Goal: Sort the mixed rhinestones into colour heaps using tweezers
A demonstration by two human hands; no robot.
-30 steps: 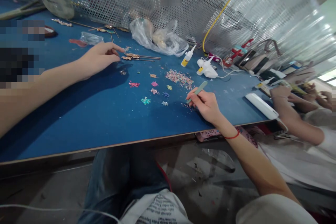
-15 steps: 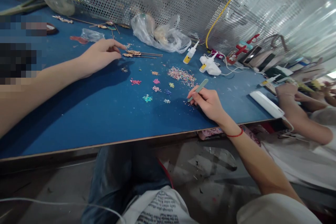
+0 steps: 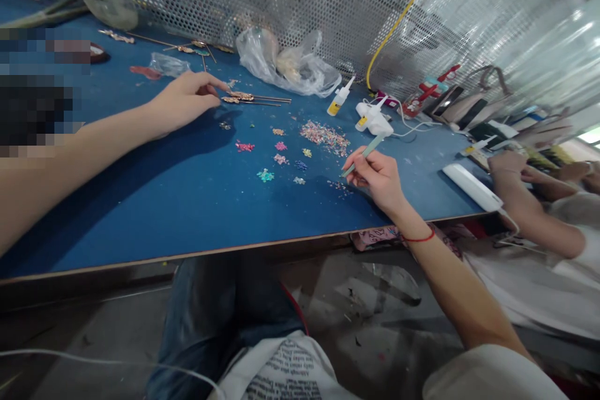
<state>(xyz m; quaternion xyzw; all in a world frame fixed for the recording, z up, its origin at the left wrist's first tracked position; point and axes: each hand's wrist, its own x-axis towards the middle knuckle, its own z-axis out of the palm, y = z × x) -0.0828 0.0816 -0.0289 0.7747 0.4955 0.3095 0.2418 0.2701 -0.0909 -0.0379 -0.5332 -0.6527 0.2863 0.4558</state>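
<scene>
My left hand (image 3: 185, 100) hovers over the blue tabletop (image 3: 140, 200), its fingertips just left of several gold hairpins (image 3: 244, 98), with nothing visible in its fingers. My right hand (image 3: 377, 178) pinches a slim pale green stick (image 3: 365, 155), which points up and to the right. Below that hand lie a few loose specks. A heap of tiny pastel flower beads (image 3: 324, 137) sits above it, and small clusters of pink, teal and blue beads (image 3: 265, 175) are scattered to its left.
Behind the work stand a clear plastic bag (image 3: 285, 62), a glue bottle (image 3: 340, 97) and a white glue device (image 3: 374, 120), all against a perforated metal screen (image 3: 328, 6). To the right, a co-worker's hand (image 3: 506, 164) rests beside a long white case (image 3: 471, 187).
My right hand has risen slightly and moved right, and the green stick now tilts more upright. My left hand has barely moved. The view has shifted slightly.
</scene>
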